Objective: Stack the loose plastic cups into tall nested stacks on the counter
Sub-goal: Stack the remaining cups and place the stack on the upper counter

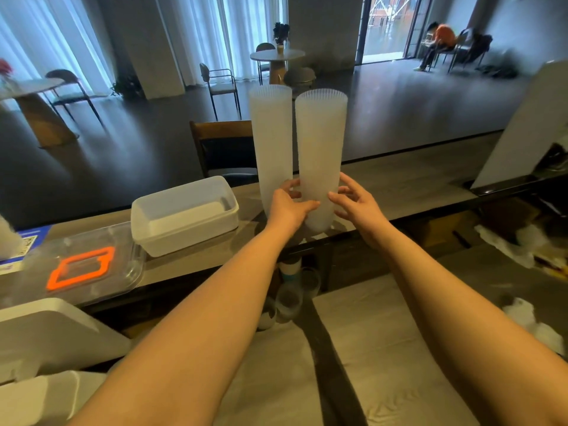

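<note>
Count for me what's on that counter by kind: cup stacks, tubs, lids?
Tall cup stacks: 2, the near stack gripped by the left hand, the far stack behind it.
White tubs: 1.
Clear lids with an orange seal: 1.
Total: 4.

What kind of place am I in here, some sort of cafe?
Probably a cafe or drinks bar, seen from behind the service counter. Two tall stacks of nested plastic cups stand on it, and beyond lies an open seating area with round tables and chairs.
</note>
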The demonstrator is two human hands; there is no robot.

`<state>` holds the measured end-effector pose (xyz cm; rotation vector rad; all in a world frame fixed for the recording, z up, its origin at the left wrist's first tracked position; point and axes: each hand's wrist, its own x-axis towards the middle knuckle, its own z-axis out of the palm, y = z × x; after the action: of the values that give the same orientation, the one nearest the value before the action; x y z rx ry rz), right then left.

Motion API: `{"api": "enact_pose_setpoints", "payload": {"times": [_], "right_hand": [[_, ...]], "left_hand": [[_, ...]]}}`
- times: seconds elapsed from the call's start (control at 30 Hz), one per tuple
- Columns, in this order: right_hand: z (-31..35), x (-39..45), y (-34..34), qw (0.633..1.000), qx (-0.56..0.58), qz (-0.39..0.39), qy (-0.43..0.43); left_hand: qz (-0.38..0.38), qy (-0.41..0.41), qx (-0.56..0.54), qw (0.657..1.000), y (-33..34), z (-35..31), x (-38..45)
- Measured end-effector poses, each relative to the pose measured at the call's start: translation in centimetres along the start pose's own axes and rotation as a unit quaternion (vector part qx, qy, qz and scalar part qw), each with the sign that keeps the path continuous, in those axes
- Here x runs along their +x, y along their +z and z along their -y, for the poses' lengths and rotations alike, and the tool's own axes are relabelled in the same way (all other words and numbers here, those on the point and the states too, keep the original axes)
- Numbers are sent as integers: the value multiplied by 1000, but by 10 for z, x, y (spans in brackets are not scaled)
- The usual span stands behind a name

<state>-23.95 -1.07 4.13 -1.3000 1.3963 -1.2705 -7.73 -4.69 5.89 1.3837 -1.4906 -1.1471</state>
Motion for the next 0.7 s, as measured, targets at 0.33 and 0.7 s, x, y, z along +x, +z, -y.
{"api": "enact_pose_setpoints", "payload": {"times": [0.33,0.7], "right_hand": [[-12,19,8,998,29,-10,51],[-50,-51,45,997,-26,-75,2]], "left_hand": [[-3,-4,-10,1000,0,7,13],[30,8,-68,997,-41,55,-40]]}}
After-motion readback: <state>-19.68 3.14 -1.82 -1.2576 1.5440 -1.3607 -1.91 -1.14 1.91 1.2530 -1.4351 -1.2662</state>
